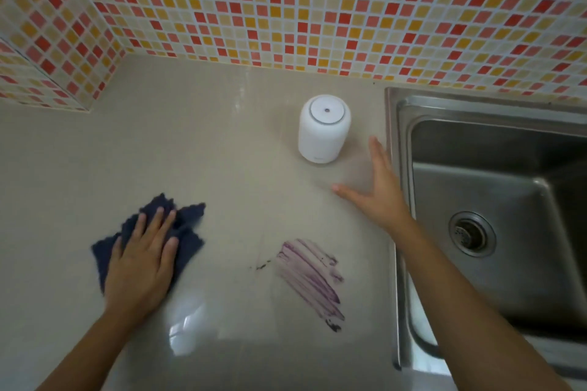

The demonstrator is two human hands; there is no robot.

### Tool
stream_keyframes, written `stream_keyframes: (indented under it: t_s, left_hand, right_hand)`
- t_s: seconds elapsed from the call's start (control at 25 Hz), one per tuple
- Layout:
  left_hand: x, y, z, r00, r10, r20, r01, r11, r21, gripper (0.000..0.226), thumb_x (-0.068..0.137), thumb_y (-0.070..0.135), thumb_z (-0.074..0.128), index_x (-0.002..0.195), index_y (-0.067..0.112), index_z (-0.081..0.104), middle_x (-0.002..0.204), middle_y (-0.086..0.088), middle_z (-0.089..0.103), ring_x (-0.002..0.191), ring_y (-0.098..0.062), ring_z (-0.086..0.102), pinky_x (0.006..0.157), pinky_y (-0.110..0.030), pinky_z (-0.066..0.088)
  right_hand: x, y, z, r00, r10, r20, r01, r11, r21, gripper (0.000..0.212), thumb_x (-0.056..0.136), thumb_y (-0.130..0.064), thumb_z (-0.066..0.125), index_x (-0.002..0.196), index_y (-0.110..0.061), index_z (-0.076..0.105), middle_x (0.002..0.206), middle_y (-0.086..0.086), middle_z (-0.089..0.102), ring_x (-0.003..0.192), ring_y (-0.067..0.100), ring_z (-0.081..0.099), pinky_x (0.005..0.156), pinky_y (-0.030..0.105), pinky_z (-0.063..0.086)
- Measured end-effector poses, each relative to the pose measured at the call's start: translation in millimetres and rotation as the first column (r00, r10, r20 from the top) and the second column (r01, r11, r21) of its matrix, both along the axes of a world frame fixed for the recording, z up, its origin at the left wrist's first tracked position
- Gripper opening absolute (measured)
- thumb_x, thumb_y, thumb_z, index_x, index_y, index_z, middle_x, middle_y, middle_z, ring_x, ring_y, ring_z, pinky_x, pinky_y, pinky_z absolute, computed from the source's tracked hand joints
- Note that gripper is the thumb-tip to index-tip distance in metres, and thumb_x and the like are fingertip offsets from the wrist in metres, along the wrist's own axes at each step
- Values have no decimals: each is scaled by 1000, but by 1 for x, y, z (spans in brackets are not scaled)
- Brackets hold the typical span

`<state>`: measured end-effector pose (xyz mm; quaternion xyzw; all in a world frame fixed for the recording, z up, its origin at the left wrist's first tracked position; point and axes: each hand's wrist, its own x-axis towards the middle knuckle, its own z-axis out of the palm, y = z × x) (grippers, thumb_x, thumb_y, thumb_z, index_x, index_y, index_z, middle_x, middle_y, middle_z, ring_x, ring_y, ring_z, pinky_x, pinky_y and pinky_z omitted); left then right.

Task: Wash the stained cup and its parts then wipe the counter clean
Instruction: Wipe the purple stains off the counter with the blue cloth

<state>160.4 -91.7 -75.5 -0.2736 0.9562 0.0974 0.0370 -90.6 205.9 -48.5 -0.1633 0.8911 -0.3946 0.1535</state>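
Observation:
A white cup (323,130) with a round lid stands upright on the beige counter (222,143), near the sink's left rim. My right hand (374,187) hovers open just to its right and nearer to me, not touching it. My left hand (143,260) lies flat on a crumpled dark blue cloth (187,225) at the counter's left. A purple smeared stain (311,276) marks the counter between my arms, with small dark specks (262,265) to its left.
A steel sink (495,216) with a drain (471,233) fills the right side. Its raised rim (392,136) runs beside the cup. A mosaic tile wall (286,3) backs the counter, and a tiled corner juts out at the left.

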Motion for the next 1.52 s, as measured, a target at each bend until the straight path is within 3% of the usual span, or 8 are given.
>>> stream_keyframes:
  t_s: [0.08,0.2,0.4,0.68,0.92,1.2,1.44,1.52]
  left_hand:
    - [-40,23,1,990,137,-23,-137,990,-15,57,95,42,13,148,22,24,156,0,22,145,-23,14,114,-52,17]
    - [-77,94,-5,998,-50,-32,51,998,31,56,96,39,11,148,23,23,156,3,21,146,-22,13,115,-48,16]
    - [-12,194,-6,942,-333,-39,335,935,118,51,99,41,12,143,25,34,149,7,36,141,-17,27,110,-45,28]
    - [-70,157,-4,996,-82,-28,83,995,57,54,97,41,10,149,25,14,158,8,12,146,-19,6,116,-47,12]
    - [-19,247,-9,934,-344,-97,349,936,44,51,98,41,19,143,25,33,151,5,34,141,-18,26,111,-45,21]
    - [-36,188,-11,999,47,-25,-45,996,71,54,97,43,15,149,30,9,159,9,6,147,-17,0,115,-53,3]
    - [-21,276,-11,969,-238,-70,240,970,30,61,92,51,28,146,25,27,154,-1,27,143,-25,22,112,-55,17]
    - [11,256,-9,983,-181,-30,182,982,43,68,90,59,28,148,25,20,157,1,18,145,-23,14,112,-54,8]
  right_hand:
    - [46,30,-8,996,2,-88,12,987,161,94,81,-74,33,149,-15,5,158,0,2,144,11,-4,119,40,5]
    - [107,67,-20,992,112,-60,-97,972,215,98,74,-82,0,147,-17,-2,156,-3,-9,142,6,-16,117,31,-4]
    - [138,86,-28,990,113,-78,-97,977,188,91,76,-80,-4,144,-19,-4,154,-5,-10,142,4,-14,115,25,-7]
    - [135,83,-32,988,96,-119,-69,976,208,97,76,-78,-7,148,-14,6,154,-7,0,143,6,-9,116,26,-4]
    - [133,85,-26,996,92,-18,-88,981,173,91,68,-81,-17,140,-27,-10,150,-15,-13,137,-4,-19,112,25,-13]
    - [135,81,-33,994,54,-100,-33,978,206,104,68,-81,-16,147,-17,-2,150,-14,-10,139,3,-16,113,31,-10]
    - [133,91,-20,997,3,74,-7,998,56,93,75,-77,-11,149,-23,4,149,-20,-4,137,-4,-11,114,34,-15]
    - [154,113,-15,1000,-1,-27,7,978,207,86,78,-74,-8,149,-27,9,152,-18,1,141,1,-3,112,36,-12]
